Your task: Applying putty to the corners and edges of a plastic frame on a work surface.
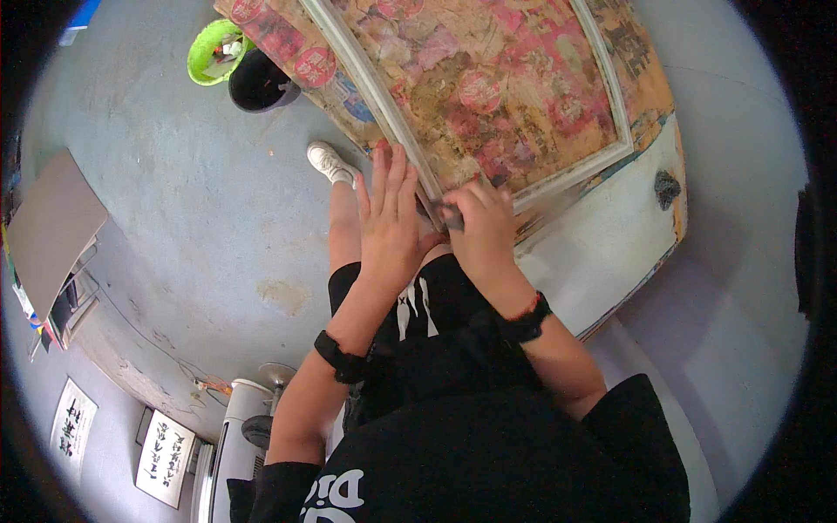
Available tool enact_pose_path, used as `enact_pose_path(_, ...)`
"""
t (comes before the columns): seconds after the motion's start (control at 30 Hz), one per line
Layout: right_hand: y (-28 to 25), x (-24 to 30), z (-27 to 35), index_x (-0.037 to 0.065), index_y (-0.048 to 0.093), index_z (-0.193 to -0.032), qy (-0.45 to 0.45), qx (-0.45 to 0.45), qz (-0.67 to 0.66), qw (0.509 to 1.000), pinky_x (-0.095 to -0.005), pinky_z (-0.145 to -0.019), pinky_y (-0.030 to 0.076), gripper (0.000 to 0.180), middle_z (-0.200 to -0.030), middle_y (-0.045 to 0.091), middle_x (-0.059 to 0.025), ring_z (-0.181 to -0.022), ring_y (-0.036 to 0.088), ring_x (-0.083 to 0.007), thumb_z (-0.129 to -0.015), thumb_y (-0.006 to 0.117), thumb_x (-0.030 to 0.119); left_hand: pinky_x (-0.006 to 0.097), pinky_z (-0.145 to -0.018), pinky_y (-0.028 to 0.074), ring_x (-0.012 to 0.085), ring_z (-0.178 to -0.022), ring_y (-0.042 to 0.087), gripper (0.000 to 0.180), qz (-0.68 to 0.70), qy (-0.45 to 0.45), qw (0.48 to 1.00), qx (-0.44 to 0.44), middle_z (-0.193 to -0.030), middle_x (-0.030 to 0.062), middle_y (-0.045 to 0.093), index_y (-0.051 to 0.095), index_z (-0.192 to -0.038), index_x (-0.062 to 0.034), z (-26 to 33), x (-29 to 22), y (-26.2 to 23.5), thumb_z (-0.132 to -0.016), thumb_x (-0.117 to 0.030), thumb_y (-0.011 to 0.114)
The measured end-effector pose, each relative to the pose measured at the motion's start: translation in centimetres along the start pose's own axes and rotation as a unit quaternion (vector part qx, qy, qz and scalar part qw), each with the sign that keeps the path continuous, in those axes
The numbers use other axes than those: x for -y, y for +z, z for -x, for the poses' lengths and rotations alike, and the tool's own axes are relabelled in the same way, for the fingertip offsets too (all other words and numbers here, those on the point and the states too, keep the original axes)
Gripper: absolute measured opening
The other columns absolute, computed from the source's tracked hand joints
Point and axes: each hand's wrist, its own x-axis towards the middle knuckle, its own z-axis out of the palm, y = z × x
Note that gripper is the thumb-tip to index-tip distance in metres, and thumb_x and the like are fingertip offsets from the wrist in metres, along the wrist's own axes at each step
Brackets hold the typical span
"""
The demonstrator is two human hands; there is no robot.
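Observation:
A whitish rectangular frame (626, 131), like a window or screen frame, lies on a worn table top (488, 61) covered in stained, red-patterned paper. My left hand (388, 213) rests flat on the frame's near left corner, fingers stretched out along the rail. Close beside it, my right hand (484, 227) is closed around a small dark pad (451, 215) pressed to the same corner. The hand is slightly blurred, and the pad's exact kind does not show.
On the table's white end section (593, 235) lies a dark wad of scouring mesh (667, 189). A green bucket (205, 54) and a black bucket (260, 83) stand on the grey floor at the far left. Nearer on the left is a brown-topped stand (57, 222).

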Motion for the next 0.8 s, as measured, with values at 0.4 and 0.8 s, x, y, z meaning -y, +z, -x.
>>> enact_pose_path(0.4, 1.4, 1.1, -0.9, 0.008, 0.066, -0.090, 0.106, -0.002, -0.054, 0.993, -0.0414, -0.088, 0.040, 0.023, -0.094, 0.064, -0.0096, -0.096, 0.059, -0.0319, -0.068, 0.070, 0.002, 0.059, -0.114, 0.017, 0.0402, -0.144, 0.022, 0.091, 0.021, -0.001, 0.999, -0.046, -0.155, 0.0167, 0.027, 0.039, -0.135, 0.0032, 0.0, 0.0, 0.5, -0.060, -0.020, 0.084)
enact_pose_path(0.8, 2.6, 3.5, -7.5, 0.008, 0.066, -0.092, 0.107, -0.025, -0.072, 0.991, -0.0421, -0.087, 0.040, 0.019, -0.092, 0.065, -0.0108, -0.097, 0.059, -0.0313, -0.073, 0.071, 0.009, 0.053, -0.117, 0.018, 0.0414, -0.145, 0.016, 0.100, 0.050, -0.009, 0.994, -0.098, -0.156, 0.0228, 0.019, 0.024, -0.146, 0.0040, 0.7, 0.3, 2.4, -0.065, -0.014, 0.080)
